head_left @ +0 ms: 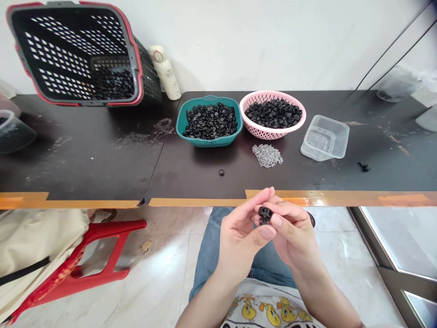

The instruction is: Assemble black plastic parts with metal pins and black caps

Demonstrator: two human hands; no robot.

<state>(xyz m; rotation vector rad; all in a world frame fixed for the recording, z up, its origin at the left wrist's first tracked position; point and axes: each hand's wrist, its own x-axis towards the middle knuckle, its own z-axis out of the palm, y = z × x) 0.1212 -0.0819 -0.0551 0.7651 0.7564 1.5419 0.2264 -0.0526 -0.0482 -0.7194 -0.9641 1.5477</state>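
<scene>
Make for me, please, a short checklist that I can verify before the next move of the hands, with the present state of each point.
1. Black part held by the right hand: ok, at its fingertips.
2. Left hand gripping the part too: cannot tell; it is close around it, contact partly hidden.
3. Teal basin upright and filled: ok, holds many black discs.
4. Pink basket upright and filled: ok, holds black pieces.
5. Grey pins in a container: not ok, piled on the table.

Left grip (237,243), right grip (296,230), fingers (251,204) curled, forearms (209,300) slanting inward
</scene>
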